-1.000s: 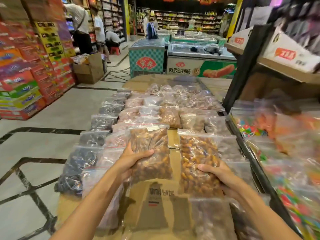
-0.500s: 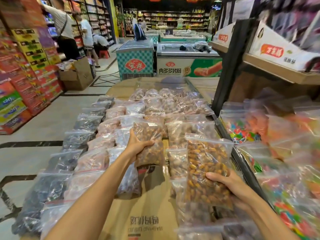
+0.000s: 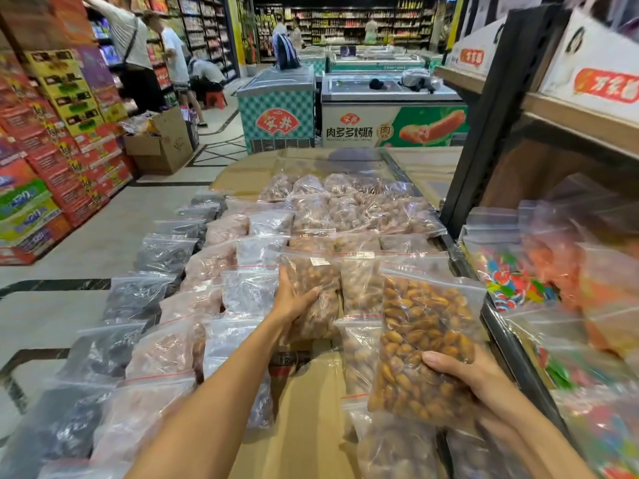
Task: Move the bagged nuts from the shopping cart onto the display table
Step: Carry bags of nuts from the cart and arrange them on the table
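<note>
Left hand: the left hand reaches far forward, its fingers curled round the near-left edge of a bag of brown nuts, thumb along the bag's left side.
Left bag, place: it lies beyond and to the right of those fingers, low over the worktop; whether it already rests there I cannot tell.
Left bag, long axis: runs away from the person, white label and red zip line at the far end.
Right hand: the right hand is drawn back close to the body, fingers wrapped under the near-right corner of a bag of golden nuts, thumb pressed on its face.
Right bag, place: it rises forward and to the left of those fingers, tilted up clear of the bags below it.
Right bag, long axis: also points away from the person, zip end farthest.
Deciding relation: the bare cardboard strip of worktop lies between the two hands, nearer than the left fingers and left of the right ones.
Nearer hand: the left hand is closer to setting down, by my reading; the right bag has further to drop.
Neighbours: rows of filled bags lie just left of the left fingers, and candy bags lie to the right, beyond the black rail.
Cart: not in view.
</note>
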Demonstrator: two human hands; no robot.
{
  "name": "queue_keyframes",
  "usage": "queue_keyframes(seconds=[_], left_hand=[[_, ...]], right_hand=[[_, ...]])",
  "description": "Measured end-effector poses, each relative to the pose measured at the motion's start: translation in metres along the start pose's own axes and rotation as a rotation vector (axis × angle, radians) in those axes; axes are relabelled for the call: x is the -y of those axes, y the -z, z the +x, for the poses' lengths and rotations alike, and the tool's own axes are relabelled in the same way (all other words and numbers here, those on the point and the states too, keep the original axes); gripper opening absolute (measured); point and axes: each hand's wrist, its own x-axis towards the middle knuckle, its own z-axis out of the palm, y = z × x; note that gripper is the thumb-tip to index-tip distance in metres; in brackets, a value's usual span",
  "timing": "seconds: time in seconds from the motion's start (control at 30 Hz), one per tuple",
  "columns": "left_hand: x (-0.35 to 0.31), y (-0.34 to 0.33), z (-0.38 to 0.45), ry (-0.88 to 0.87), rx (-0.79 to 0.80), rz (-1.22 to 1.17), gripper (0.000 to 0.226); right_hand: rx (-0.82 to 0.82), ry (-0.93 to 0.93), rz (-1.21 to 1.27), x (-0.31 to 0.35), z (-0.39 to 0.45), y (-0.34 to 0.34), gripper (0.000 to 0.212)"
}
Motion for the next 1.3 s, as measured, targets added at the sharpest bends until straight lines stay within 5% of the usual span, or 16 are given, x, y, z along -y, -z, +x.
queue_keyframes(seconds=[0.2,0.37,0.5,0.77,0.87,0.97,1.13,1.3], left_hand=[[0.005,-0.01,-0.001,-0.006,-0.12,0.225,0.086],[0.003,-0.027,-0.007,-0.003,-0.375,0.153,0.049],[0.001,-0.035,-0.011,-0.032,-0.467,0.134,0.047],[0.005,-0.022,-0.001,0.009,-0.341,0.23,0.03],[-0.005,-0.025,-0.008,0.019,-0.246,0.295,0.05],[-0.016,-0.018,-0.034,-0.132,-0.17,0.387,0.066],[0.0,0.046,-0.065,-0.531,-0.134,0.702,0.05],[0.044,0.104,-0.07,-0.57,0.035,1.158,0.07]], right_hand=[[0.025,-0.035,0.026,-0.011,0.008,-0.004,0.1],[0.009,-0.036,0.013,-0.017,0.009,-0.001,0.103],[-0.007,-0.054,0.019,-0.019,0.007,0.004,0.102],[0.0,-0.083,0.034,-0.019,0.009,0.0,0.106],[0.019,-0.092,0.03,-0.019,0.009,-0.005,0.104],[0.031,-0.085,0.03,-0.017,0.009,-0.009,0.1],[0.054,-0.08,-0.017,-0.016,0.015,-0.019,0.093],[0.104,-0.13,-0.049,-0.018,0.031,-0.054,0.059]])
